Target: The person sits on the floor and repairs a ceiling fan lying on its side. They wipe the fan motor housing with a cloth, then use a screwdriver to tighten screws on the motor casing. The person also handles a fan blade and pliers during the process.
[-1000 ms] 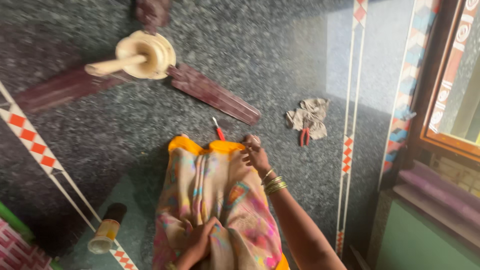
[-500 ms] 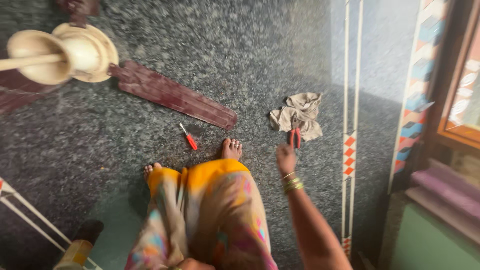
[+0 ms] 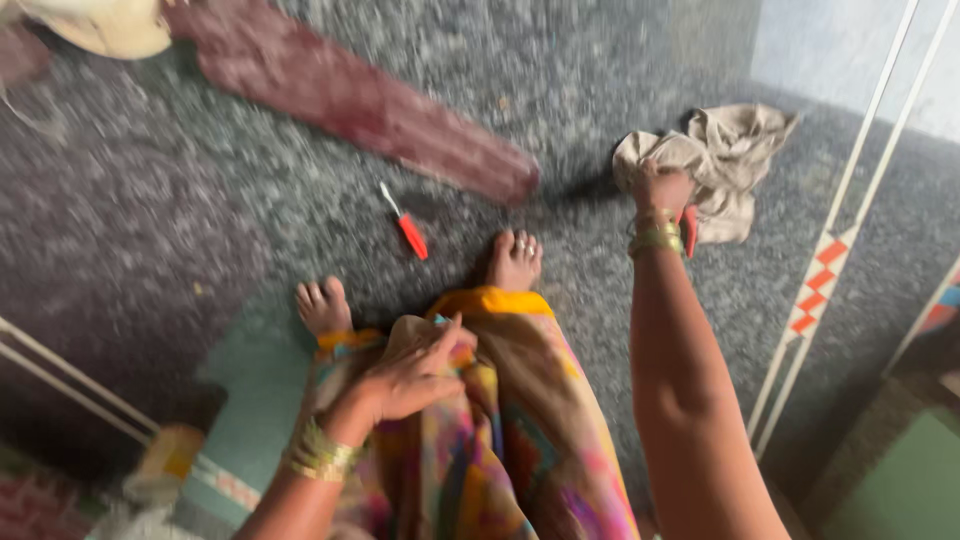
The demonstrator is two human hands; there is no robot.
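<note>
My right hand (image 3: 662, 186) reaches down to a crumpled beige cloth (image 3: 722, 160) on the grey speckled floor and closes on its near edge; a red-handled tool (image 3: 690, 230) lies partly hidden just under my wrist. My left hand (image 3: 415, 375) bunches the colourful yellow and pink garment (image 3: 500, 440) against my knees. My two bare feet (image 3: 515, 260) stand below me. A small red-handled screwdriver (image 3: 405, 225) lies on the floor ahead of my feet.
A dismounted ceiling fan lies on the floor at upper left, its cream motor housing (image 3: 105, 25) and one dark red blade (image 3: 370, 100) showing. A floor border with orange diamonds (image 3: 815, 290) runs along the right. A small bottle (image 3: 165, 455) stands at lower left.
The view has dropped closer to the floor. My right hand went from near my garment out to the cloth and took hold of it. My left hand stayed gripping the garment.
</note>
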